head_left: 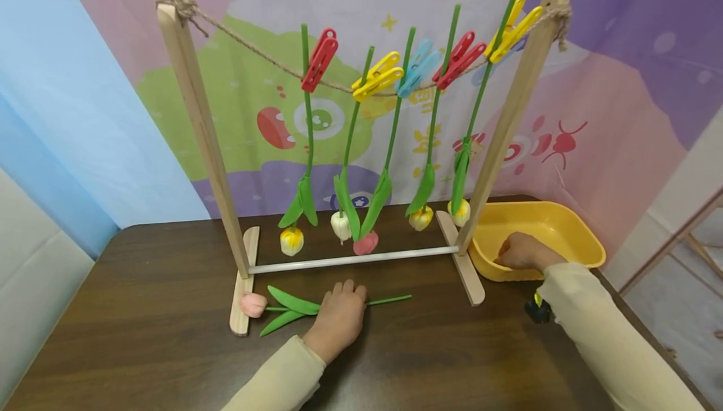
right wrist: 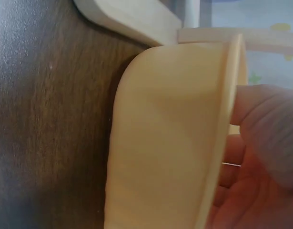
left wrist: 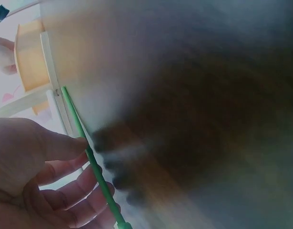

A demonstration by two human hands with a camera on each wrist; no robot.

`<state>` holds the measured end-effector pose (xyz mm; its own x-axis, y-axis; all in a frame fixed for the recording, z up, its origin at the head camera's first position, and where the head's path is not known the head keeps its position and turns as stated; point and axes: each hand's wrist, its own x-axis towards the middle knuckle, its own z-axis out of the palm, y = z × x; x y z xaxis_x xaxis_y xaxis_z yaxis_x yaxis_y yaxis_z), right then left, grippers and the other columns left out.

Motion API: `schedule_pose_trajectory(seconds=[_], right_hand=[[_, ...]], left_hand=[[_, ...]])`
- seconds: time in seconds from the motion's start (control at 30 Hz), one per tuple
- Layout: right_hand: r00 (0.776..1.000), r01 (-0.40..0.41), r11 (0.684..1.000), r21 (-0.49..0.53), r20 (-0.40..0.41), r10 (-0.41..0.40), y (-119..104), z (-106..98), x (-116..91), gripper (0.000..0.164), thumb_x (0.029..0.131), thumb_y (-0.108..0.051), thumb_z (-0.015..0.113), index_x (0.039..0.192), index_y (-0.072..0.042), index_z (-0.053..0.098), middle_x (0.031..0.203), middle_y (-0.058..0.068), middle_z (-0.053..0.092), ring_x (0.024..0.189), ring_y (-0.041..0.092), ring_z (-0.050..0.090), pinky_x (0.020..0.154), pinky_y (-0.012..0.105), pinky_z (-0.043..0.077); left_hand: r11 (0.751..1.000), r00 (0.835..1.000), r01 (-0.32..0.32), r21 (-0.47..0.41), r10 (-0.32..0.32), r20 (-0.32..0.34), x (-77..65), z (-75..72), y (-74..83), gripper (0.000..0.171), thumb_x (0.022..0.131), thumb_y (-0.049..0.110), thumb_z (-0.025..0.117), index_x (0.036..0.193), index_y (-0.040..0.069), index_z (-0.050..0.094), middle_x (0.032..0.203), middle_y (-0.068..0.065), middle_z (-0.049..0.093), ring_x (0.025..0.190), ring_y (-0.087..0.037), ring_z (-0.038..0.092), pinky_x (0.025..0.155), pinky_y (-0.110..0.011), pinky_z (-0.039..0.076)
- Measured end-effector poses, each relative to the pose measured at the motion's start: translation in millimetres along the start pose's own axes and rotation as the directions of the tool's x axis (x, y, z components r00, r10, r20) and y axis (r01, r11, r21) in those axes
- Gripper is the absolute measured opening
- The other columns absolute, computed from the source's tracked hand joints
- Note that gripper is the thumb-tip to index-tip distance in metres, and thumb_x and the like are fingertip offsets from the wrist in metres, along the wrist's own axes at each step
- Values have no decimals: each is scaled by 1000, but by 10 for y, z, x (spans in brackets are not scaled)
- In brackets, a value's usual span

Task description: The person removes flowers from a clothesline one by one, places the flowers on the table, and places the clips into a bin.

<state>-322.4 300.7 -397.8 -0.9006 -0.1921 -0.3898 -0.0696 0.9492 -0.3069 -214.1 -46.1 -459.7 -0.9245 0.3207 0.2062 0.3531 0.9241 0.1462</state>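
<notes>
My left hand point(head_left: 341, 315) pinches the green stem of a pink tulip point(head_left: 253, 304) that lies on the table; thumb and fingers meet around the stem point(left wrist: 99, 176) in the left wrist view. The bloom rests on the rack's left foot. Over at the right, my right hand point(head_left: 522, 251) dips into a yellow basin point(head_left: 587, 245), fingers bent down past its near rim. The basin's wall hides the fingertips in the right wrist view, so whether they hold anything cannot be told. Several tulips hang upside down from a rope, clipped by red, yellow and blue clothespins point(head_left: 376, 76).
A wooden rack point(head_left: 511, 116) with a white crossbar point(head_left: 353, 260) stands across the table point(head_left: 169, 361), its right foot beside the basin. A small black object point(head_left: 537, 310) is next to my right sleeve. A patterned cloth point(head_left: 237, 103) hangs behind.
</notes>
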Motion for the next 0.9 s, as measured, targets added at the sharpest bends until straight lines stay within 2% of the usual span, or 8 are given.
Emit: schedule_pose_trajectory(seconds=[0.17,0.27,0.33,0.43,0.6,0.7,0.9], right_hand=[[989,21,999,35,-144,-16,-51,-14,-67,40,81,-31,59,97,6,61,85,16,64,77,24,57,67,37,46],[970,37,999,29,-241,-29,-137,-33,-141,40,82,-33,57,97,4,61,94,18,63,80,26,57,68,39,46],[955,44,998,33,-294,-32,-215,-35,-196,38,83,-34,56,96,2,62,93,17,63,77,24,57,67,37,46],[926,77,996,40,-373,-56,-345,-30,-290,35,83,-33,57,94,0,63,88,14,64,73,21,56,66,37,46],[861,153,987,49,-498,-109,-586,4,-431,30,83,-31,57,90,-3,65,84,9,66,72,20,57,66,36,46],[835,191,980,52,-534,-135,-733,29,-500,26,83,-30,58,88,-5,66,81,8,66,70,18,57,63,32,46],[809,276,960,40,-550,-209,-994,78,-615,19,81,-28,61,83,-10,67,76,1,65,67,13,56,61,27,45]], left_hand=[[1000,1000,9,-16,-9,-26,-31,-38,-33,10,78,16,62,77,11,53,78,-7,52,76,-25,51,59,-36,40],[1000,999,1,-31,-3,-44,-54,-87,-63,11,78,15,62,75,11,52,76,-6,51,73,-25,51,57,-35,38],[999,999,-3,-45,0,-51,-71,-122,-88,12,78,15,62,74,12,52,74,-5,50,71,-24,50,56,-34,37],[998,998,-6,-58,3,-66,-99,-189,-125,13,80,17,62,73,12,52,72,-3,49,68,-22,49,54,-33,36],[993,998,14,-117,-22,-66,-177,-345,-177,10,81,18,61,77,11,55,73,-2,50,68,-20,48,56,-34,38],[987,997,26,-159,-36,-61,-232,-433,-207,9,81,19,61,80,11,57,75,-2,51,70,-19,49,58,-34,39],[965,993,33,-261,-61,-100,-341,-614,-254,9,81,19,62,83,11,59,75,0,52,70,-14,48,62,-28,39]])
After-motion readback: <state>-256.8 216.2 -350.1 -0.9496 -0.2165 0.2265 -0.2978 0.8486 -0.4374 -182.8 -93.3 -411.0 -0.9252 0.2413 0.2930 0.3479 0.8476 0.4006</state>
